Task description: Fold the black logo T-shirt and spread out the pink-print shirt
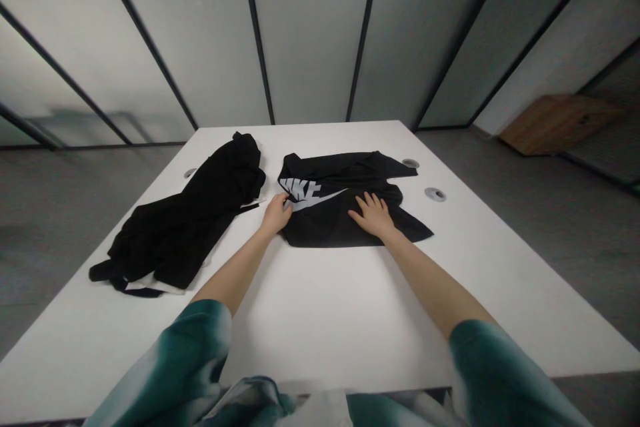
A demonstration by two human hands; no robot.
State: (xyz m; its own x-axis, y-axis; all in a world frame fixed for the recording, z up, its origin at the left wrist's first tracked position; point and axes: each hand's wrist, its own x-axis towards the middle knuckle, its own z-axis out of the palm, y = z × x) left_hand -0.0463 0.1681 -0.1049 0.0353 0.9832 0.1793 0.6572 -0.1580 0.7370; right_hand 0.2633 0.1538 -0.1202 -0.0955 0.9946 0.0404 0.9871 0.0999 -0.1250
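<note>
- My left hand (pixel 277 215) has its fingers curled in, and the fingertips pinch the left edge of the black T-shirt (pixel 345 213), right beside the white printed logo (pixel 306 193).
- How much cloth sits inside that pinch I cannot tell; the fingers hide it.
- My right hand (pixel 373 215) lies flat, palm down, with the fingers spread apart and pressing on the right half of the same shirt; it grips nothing.
- The shirt lies partly folded, its front upward, on the far middle part of the white table (pixel 320 307), closer to the far edge than to the edge nearest me.
- One sleeve sticks out toward the right edge of the table, just past my right wrist.
- Both my forearms are bare and reach across the open near half of the table; my teal and white sleeves (pixel 190 360) hang over the near edge.
- A second black garment (pixel 190 220) lies crumpled along the left side of the table, running from near the far left corner down toward the left edge, with a bit of white showing at its near end. It lies close to my left hand but apart from it.
- Two round cable ports (pixel 435 194) sit in the tabletop right of the shirt, toward the far right corner.
- Beyond the far edge stands a wall of grey panels (pixel 310 33) with dark frames, and a wooden box (pixel 555 121) rests on the floor well off to the right.
</note>
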